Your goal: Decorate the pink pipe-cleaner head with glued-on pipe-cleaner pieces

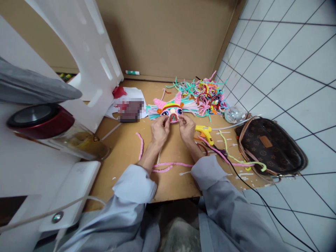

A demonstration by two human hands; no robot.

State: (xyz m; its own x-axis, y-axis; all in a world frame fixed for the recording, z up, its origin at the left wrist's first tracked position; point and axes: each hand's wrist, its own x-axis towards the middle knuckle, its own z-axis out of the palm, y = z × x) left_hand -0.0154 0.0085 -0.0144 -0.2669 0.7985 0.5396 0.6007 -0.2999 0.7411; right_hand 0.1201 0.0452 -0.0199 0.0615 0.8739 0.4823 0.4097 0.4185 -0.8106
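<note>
A colourful pipe-cleaner animal face (172, 111) with pink ears, striped forehead and big eyes lies on the wooden table (126, 147). My left hand (159, 130) pinches its lower left edge, fingers closed. On the other side my right hand (187, 128) pinches its lower right edge near the mouth. Both hands rest on the table just in front of the figure. Loose pink pipe cleaners (170, 164) lie between my forearms, and another pink piece (141, 144) sits left of my left wrist.
A tangle of pipe cleaners (204, 92) is piled behind at right. A yellow glue gun (204, 132) with black cord lies by my right hand. A brown handbag (270, 147) sits at the right edge. A red-lidded jar (52, 131), white device (73, 192) and papers (131, 101) lie left.
</note>
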